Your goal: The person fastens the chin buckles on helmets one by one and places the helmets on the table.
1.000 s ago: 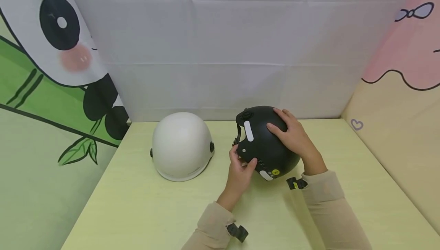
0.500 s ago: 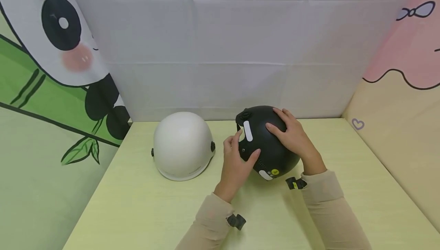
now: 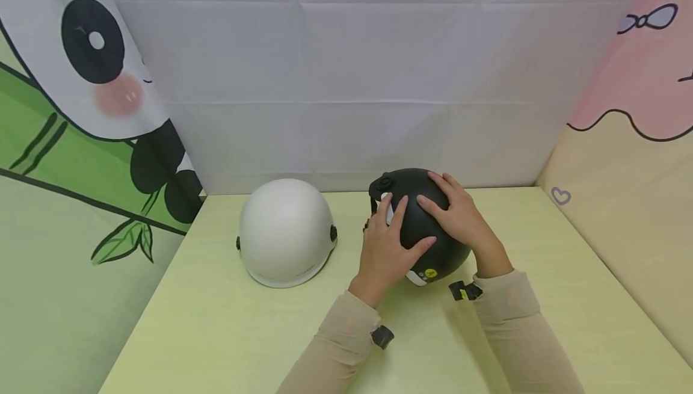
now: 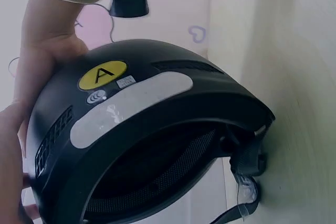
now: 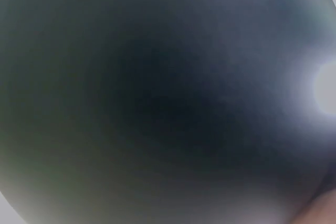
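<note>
A matte black helmet sits tilted at the right of the table's middle. My left hand lies over its side with spread fingers, covering part of a white strip. My right hand rests on the top of the shell, thumb and fingers apart. In the left wrist view the helmet's rim shows a pale strip, a yellow sticker marked A, and a chin strap hanging near the table. The black shell fills nearly all of the right wrist view, so most of the fingers are hidden there.
A white helmet with dark side knobs stands left of the black one. Behind both rises a white cloth backdrop. Cartoon-printed panels flank the pale yellow table.
My left hand has moved from the helmet's lower front edge up and right onto its side, fingers now spread over the shell. My right hand and the helmet have stayed nearly still.
</note>
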`<state>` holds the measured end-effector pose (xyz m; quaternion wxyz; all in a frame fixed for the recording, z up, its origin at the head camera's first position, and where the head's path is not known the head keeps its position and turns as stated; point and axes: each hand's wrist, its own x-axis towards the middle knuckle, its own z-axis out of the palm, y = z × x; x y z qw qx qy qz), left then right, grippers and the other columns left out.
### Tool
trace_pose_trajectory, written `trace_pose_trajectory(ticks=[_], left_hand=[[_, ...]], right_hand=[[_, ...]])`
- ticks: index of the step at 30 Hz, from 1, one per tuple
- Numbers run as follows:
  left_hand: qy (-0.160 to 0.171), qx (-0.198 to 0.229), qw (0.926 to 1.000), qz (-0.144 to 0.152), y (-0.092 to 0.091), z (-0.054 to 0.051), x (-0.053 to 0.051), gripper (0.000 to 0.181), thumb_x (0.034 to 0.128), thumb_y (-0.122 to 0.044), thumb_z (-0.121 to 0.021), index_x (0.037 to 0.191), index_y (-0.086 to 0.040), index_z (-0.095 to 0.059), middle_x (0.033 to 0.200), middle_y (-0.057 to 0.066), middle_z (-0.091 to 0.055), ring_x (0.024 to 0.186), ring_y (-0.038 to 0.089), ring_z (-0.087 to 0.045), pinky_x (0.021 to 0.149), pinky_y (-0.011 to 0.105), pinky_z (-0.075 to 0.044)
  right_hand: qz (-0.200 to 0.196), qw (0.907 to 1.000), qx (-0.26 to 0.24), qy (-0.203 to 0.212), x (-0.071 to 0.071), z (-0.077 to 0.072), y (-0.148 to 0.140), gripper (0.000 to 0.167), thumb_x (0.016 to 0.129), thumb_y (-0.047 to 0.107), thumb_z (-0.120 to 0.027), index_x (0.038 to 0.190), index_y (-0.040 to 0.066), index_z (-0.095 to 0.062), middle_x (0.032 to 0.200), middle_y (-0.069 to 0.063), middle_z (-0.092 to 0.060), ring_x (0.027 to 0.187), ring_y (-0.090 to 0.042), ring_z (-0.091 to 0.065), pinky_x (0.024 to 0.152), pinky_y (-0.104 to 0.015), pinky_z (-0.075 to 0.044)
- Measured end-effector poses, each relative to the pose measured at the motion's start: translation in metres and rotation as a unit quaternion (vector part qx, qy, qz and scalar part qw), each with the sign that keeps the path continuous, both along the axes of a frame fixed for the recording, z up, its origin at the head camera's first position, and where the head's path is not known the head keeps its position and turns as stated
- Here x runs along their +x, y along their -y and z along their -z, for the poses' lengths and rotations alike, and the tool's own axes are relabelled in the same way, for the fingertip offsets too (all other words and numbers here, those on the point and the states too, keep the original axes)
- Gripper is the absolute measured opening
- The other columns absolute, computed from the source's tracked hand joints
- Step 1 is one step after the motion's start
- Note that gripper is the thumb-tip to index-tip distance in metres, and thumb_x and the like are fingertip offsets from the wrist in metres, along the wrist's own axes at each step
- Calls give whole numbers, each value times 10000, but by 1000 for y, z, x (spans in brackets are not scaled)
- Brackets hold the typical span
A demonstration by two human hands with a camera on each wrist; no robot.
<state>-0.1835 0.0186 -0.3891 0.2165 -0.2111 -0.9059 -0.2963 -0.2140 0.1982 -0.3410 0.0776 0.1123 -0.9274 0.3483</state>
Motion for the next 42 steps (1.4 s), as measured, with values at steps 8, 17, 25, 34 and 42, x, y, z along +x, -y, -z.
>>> trace_pose_trajectory(ticks=[8,17,25,34,42], left_hand=[[92,-174,9998,-14,-1,5,-5,874,854,-654,-604,1529,-165,-339,1548,122,-245,1237,366,-467,917,501,-466],[248,144,9996,83,3,9,-7,933,823,-662,-638,1548,-183,-297,1540,104,-238,1187,341,-534,887,476,-494],[579,350,9977,-85,11,13,-9,950,810,-680,-636,1559,-230,-263,1548,62,-202,1152,333,-553,859,464,-510],[817,333,9961,2,12,20,-9,942,822,-666,-634,1567,-260,-225,1577,52,-143,1267,370,-446,918,546,-453],[623,0,9978,-229,-2,22,-8,975,815,-718,-586,1576,-315,-130,1609,98,-55,1246,454,-389,927,659,-350]], right_hand=[[60,10000,-18,-51,2,2,0,682,985,440,-528,1549,149,-278,1578,-236,-125,1389,-510,-153,989,-730,-209],[-13,9954,-946,119,-1,8,-23,655,1021,421,-462,1560,125,-234,1590,-198,-127,1418,-453,-131,1034,-701,-151],[-91,9625,-2608,742,-10,41,-48,611,1062,400,-315,1580,149,-112,1609,-152,-41,1430,-432,-68,988,-742,-171],[-191,9559,-2802,863,-14,61,-42,617,1057,394,-326,1573,114,-138,1608,-149,-73,1447,-371,-51,1099,-613,-90],[122,9662,-2480,691,-12,57,-38,624,1045,432,-366,1562,114,-218,1594,-148,-160,1433,-390,-135,1081,-632,-148]])
